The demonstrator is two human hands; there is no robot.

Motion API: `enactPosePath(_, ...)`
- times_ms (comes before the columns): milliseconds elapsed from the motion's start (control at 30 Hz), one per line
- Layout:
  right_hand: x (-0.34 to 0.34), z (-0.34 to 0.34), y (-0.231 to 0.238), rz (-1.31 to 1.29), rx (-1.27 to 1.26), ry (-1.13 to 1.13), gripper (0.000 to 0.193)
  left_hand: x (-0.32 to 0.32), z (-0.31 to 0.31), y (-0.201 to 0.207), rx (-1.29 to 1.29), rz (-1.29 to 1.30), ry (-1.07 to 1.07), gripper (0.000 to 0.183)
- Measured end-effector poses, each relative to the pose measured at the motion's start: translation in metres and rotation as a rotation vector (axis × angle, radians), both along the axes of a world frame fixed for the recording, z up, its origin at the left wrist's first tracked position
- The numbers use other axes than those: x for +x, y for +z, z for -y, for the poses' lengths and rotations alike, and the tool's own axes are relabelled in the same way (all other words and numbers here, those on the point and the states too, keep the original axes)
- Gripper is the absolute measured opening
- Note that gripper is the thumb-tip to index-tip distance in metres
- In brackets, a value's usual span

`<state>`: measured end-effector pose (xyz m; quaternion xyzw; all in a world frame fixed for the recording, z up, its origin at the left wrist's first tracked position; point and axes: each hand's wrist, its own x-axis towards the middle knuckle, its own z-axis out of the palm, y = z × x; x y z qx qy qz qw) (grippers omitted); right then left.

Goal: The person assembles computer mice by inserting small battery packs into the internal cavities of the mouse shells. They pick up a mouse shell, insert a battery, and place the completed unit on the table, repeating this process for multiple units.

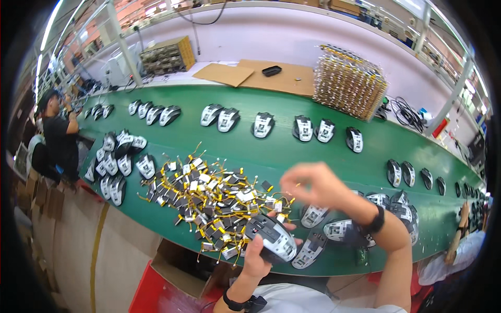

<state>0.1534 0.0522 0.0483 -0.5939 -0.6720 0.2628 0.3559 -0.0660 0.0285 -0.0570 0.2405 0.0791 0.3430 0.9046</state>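
Observation:
My left hand grips a half-assembled computer mouse, its black and white inner side facing up, above the table's near edge. My right hand is raised just beyond it, fingers curled into a pinch; anything between the fingertips is too small to make out. Left of both hands spreads a heap of small grey batteries with yellow tape, thin wires and white plugs. Beside the held mouse, another opened mouse lies on the green table. More mice sit partly hidden beneath my right forearm.
Mice stand in a row along the far side, with a cluster of mice at the left. A tall stack of wired parts stands behind, near cardboard sheets. A person works at the far left, another person's arm at the right.

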Motion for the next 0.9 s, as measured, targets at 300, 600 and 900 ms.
enactPosePath(300,-0.025,-0.109,-0.107,0.138,-0.399,-0.308,0.041,-0.023,0.005,0.003,0.045,0.025,-0.043,0.084)
enactPosePath(600,-0.03,-0.057,-0.057,-0.78,-0.057,-0.189,0.022,-0.034,-0.007,0.002,0.041,0.016,0.06,0.085)
enactPosePath(900,-0.055,0.082,0.009,0.095,0.024,-0.073,0.014,-0.01,-0.012,0.028,0.065,-0.178,0.249,0.082)
